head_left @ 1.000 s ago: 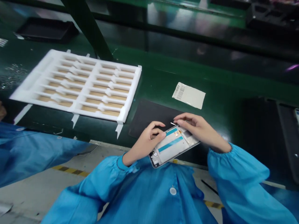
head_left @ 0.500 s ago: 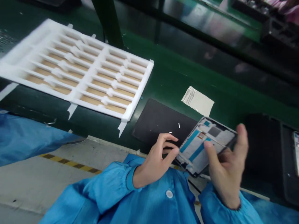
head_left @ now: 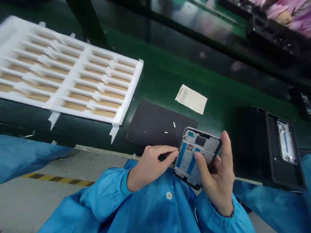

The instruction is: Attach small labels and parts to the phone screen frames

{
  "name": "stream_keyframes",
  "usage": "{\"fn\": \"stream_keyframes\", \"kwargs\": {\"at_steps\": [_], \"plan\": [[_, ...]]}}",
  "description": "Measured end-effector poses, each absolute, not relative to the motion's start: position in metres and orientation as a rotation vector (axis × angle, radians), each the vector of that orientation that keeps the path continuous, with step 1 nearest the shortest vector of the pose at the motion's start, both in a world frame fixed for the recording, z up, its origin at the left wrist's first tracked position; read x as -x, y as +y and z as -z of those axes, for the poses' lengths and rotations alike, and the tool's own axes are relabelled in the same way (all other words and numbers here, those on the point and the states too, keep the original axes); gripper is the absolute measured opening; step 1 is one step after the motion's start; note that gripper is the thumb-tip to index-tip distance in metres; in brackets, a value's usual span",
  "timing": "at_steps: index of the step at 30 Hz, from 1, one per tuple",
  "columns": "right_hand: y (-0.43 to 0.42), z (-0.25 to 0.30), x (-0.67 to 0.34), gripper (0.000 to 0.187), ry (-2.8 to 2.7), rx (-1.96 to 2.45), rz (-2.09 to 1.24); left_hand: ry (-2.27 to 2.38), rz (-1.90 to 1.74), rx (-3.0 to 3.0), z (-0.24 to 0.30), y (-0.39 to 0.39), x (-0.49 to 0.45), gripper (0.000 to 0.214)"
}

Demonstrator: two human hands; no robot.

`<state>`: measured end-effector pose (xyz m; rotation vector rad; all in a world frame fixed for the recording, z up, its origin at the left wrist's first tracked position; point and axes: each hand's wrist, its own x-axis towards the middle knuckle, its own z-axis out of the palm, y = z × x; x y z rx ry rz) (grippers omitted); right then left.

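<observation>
Tilted above the bench edge is a phone middle frame (head_left: 188, 157), its grey inside facing up, with blue strips and a dark square patch. My right hand (head_left: 217, 179) grips it from the right, thumb pressed on the inner face, index finger stretched up past the corner, other fingers behind. My left hand (head_left: 154, 163) is closed in a pinch, thumb and index tips together at the frame's left edge; whether a small piece is between them cannot be made out. Just beyond lies a black mat (head_left: 155, 121) with two small white slivers.
A white foam tray (head_left: 84, 64) with slotted rows is taped down at left. A pale card with barcodes (head_left: 193, 99) lies behind the mat. To the right, a black tray (head_left: 269, 145) holds another phone frame (head_left: 287, 142). A person's pink sleeve (head_left: 301, 24) shows at upper right.
The view has swung right, showing more of the black tray. My left fingers, earlier spread apart beside the phone frame, have closed into a pinch at its edge. The right hand keeps its grip.
</observation>
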<state>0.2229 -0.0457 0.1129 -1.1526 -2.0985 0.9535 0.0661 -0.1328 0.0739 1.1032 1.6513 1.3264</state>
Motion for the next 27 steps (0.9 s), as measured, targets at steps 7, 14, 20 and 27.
{"fn": "stream_keyframes", "kwargs": {"at_steps": [7, 14, 20, 27], "plan": [[-0.054, -0.106, -0.247, 0.081, -2.236, 1.033, -0.763, 1.791, -1.285, -1.532, -0.075, -0.136, -0.076, 0.019], [-0.056, -0.105, -0.255, 0.081, -2.247, 0.994, -0.709, 1.730, -1.211, -1.530, -0.081, -0.139, -0.077, 0.019], [-0.053, -0.105, -0.255, 0.079, -2.240, 0.988, -0.762, 1.699, -1.137, -1.447, -0.080, -0.139, -0.076, 0.023], [-0.052, -0.108, -0.253, 0.078, -2.241, 0.983, -0.845, 1.605, -1.070, -1.242, -0.081, -0.139, -0.070, 0.022]]}}
